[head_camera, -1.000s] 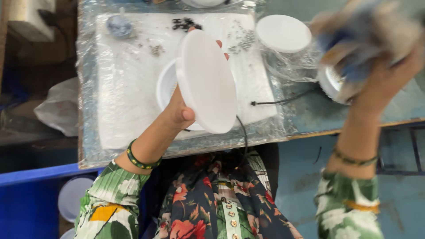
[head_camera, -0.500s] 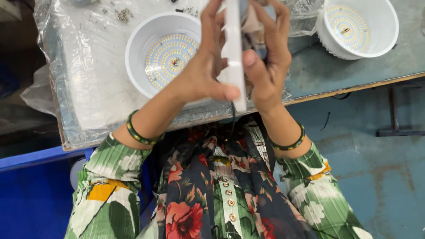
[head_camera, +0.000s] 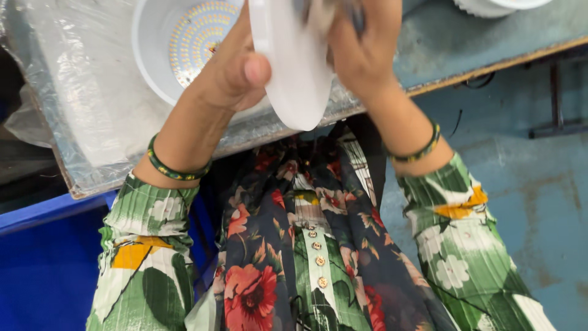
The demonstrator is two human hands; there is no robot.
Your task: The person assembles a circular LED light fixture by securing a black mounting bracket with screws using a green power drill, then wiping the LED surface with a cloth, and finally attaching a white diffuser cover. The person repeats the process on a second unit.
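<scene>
**White disc held on edge and rubbed with a cloth above the bench**

Head view: The left hand (head_camera: 236,70) is clamped on a round white disc (head_camera: 288,67), thumb on the near face and fingers hidden behind it, so the disc stands on edge, tilted, above the near rim of the workbench (head_camera: 465,55). The right hand (head_camera: 361,46) is closed on a blurred wad of grey-blue cloth (head_camera: 327,12), pressing it against the disc's right face near the top.

As far as can be judged, the wiping of the disc is in hand, not finished. Just left of the disc and behind the left hand, a white lamp housing (head_camera: 153,55) lies open on the bench, its round board of small yellow diodes (head_camera: 199,34) facing up and uncovered. So the disc has not been fitted onto any housing. Another white round part (head_camera: 490,6) shows only as a ribbed edge at the far right, well apart from the hands.

No label or sign can be seen. The left part of the bench is covered by a crinkled sheet of clear plastic (head_camera: 79,104) over a silvery surface. A blue bin (head_camera: 43,263) sits at the near left, below the bench edge. Both wrists wear dark bangles.
</scene>
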